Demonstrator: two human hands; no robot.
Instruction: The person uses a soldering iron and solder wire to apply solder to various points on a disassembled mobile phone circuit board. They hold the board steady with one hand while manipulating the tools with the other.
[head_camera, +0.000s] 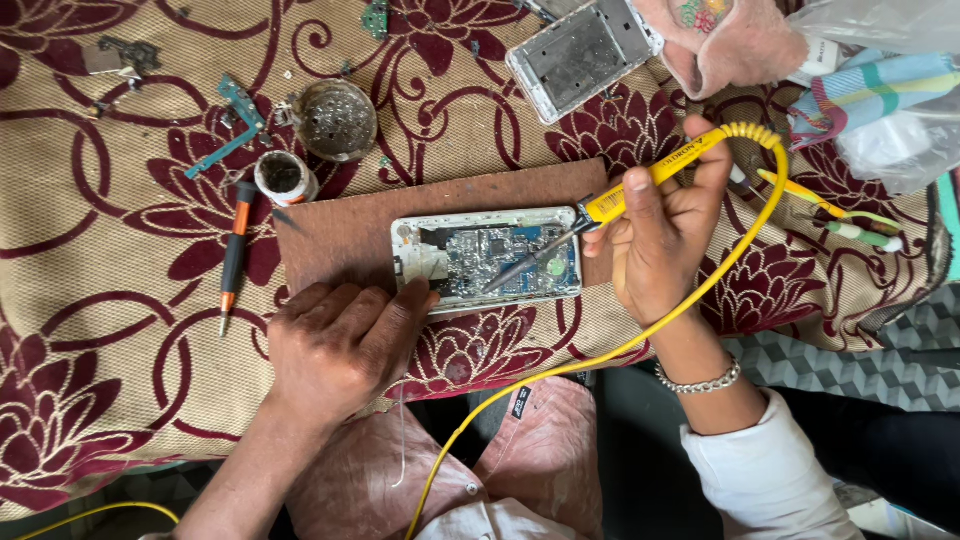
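Note:
An opened phone (487, 257) with its circuit board bare lies on a brown board (340, 225). My left hand (340, 345) rests on the phone's near left corner, fingers pressing its edge. My right hand (662, 235) grips a yellow soldering iron (640, 182); its metal tip reaches down-left onto the circuit board. The iron's yellow cord (700, 290) loops over my hand and runs down toward my lap.
A patterned maroon and beige cloth (100, 330) covers the work surface. An orange and black screwdriver (235, 250), a small open tin (284, 176), a round metal dish (336, 120) and a teal flex strip (232, 125) lie left. A spare phone frame (580, 55) and plastic bags (880, 100) lie behind.

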